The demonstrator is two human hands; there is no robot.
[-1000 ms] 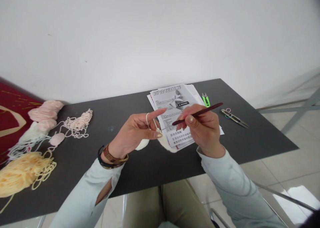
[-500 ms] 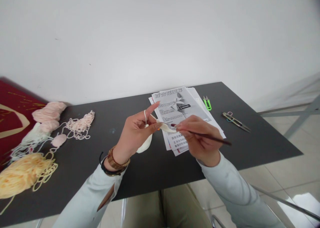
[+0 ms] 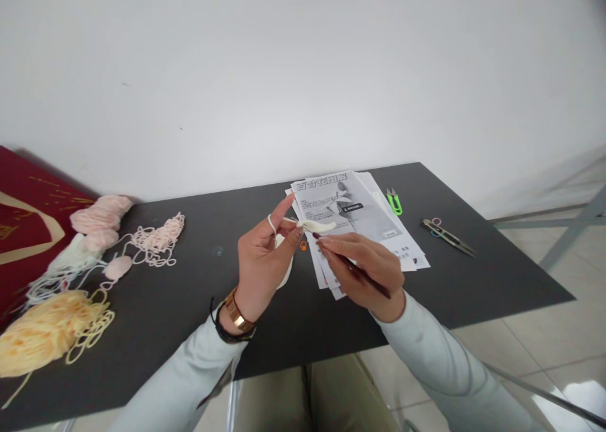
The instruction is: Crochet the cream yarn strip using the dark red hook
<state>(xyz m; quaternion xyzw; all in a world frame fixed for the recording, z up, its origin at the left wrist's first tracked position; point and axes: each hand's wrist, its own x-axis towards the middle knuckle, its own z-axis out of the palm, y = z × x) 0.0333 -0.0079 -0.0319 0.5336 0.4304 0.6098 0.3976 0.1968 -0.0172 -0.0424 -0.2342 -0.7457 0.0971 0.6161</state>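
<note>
A small cream crochet piece (image 3: 319, 226) is pinched between thumb and finger of my left hand (image 3: 265, 252). White yarn loops round a finger of that hand, whose index finger points up. My right hand (image 3: 364, 268) grips a dark reddish-brown crochet hook (image 3: 362, 273) like a pen, its tip close to the cream piece; whether it sits in a stitch I cannot tell. An orange stitch marker (image 3: 303, 246) hangs just below the left fingertips. Behind the left hand shows part of another white piece (image 3: 286, 271), mostly hidden.
Printed sheets (image 3: 374, 223) lie behind my hands on the dark table (image 3: 189, 318). To the right are green thread snips (image 3: 394, 202) and metal scissors (image 3: 447, 236). Pink yarn (image 3: 101, 217), yellow yarn (image 3: 47, 331) and a red bag (image 3: 28, 230) stand at the left.
My right hand has moved left and turned, so the hook slants more steeply downward. The cream piece now points more level to the right, and the orange marker shows fully.
</note>
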